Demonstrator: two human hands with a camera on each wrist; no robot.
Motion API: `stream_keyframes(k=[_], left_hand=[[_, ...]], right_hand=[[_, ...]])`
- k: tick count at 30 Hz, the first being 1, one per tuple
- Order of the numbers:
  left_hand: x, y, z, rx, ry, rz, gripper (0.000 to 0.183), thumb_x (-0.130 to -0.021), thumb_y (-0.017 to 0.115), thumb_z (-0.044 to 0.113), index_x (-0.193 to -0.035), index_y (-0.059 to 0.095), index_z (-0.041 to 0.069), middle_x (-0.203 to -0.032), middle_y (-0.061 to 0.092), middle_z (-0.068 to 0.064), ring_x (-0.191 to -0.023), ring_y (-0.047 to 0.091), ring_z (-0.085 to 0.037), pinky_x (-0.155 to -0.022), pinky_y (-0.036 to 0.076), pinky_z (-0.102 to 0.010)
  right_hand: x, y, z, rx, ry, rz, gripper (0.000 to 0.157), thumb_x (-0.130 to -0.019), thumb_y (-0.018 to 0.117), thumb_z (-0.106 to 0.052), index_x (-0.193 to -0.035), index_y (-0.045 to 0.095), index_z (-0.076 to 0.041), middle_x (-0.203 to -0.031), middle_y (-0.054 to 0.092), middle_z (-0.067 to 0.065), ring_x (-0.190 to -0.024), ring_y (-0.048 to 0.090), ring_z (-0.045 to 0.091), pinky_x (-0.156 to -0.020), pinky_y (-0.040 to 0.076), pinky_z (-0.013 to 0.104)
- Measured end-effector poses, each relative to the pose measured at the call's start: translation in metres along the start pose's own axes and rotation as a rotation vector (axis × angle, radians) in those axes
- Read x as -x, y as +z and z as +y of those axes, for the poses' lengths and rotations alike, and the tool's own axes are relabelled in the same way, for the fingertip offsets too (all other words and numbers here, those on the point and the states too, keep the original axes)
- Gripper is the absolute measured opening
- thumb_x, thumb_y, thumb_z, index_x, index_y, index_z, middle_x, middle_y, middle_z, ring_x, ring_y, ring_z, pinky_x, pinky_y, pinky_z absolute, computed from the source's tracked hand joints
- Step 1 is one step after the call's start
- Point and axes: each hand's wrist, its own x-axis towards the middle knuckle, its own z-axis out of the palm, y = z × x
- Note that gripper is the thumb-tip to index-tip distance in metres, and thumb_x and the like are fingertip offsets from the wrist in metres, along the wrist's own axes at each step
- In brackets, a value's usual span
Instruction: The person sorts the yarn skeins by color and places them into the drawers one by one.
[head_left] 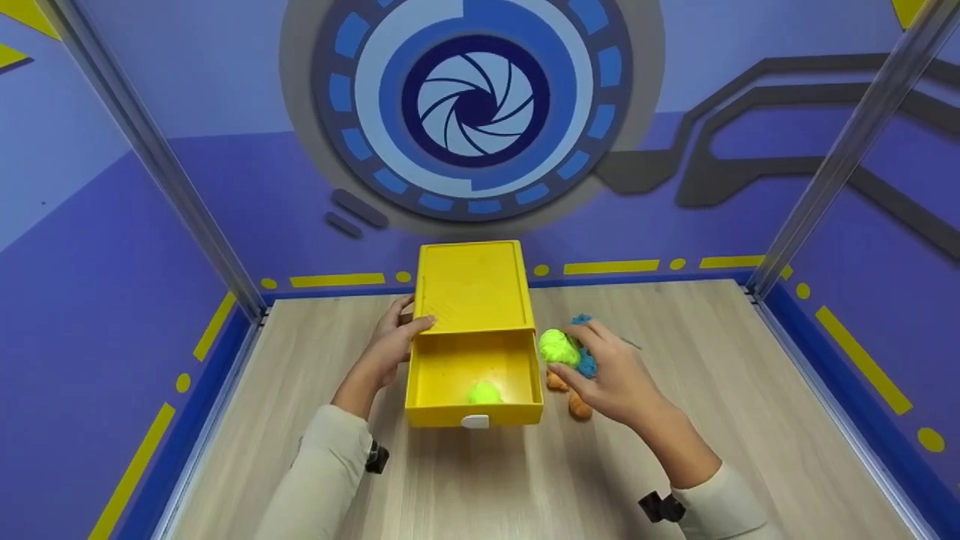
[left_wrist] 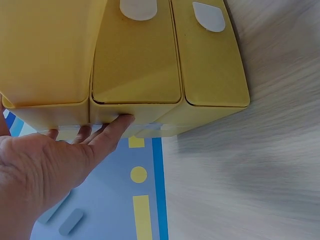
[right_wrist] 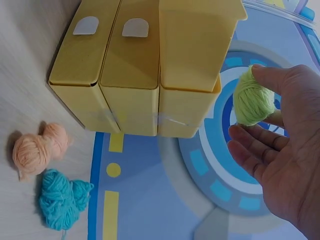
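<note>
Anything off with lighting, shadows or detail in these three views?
Head: bright, with soft shadow on the table below the yellow drawer unit; the held green yarn ball nearly glows, its strands hard to read. Left wrist: duller, drawer fronts mustard, soft shadow on the table. Right wrist: those strands show clearly; orange balls look washed-out peach.

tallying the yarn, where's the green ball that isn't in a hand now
In the head view, the green ball lies inside the open top drawer, near its front, just behind the white handle and left of the right hand.
</note>
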Motion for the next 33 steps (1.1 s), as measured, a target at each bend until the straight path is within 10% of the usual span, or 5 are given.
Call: stream_keyframes(k=[33], left_hand=[[-0.001, -0.002, 0.001, -0.013, 0.003, -0.007, 0.078, -0.099, 0.071, 0.039, -0.166, 0.031, 0.025, -0.157, 0.05, -0.015, -0.14, 0.059, -0.035, -0.112, 0.055, -0.06]], right_hand=[[-0.053, 0.037, -0.044, -0.021, 0.082, -0.309, 0.053, -0.095, 0.08, -0.042, -0.141, 0.064, -0.021, -0.128, 0.066, -0.001, -0.108, 0.063, 0.017, -0.106, 0.06, 0.041]])
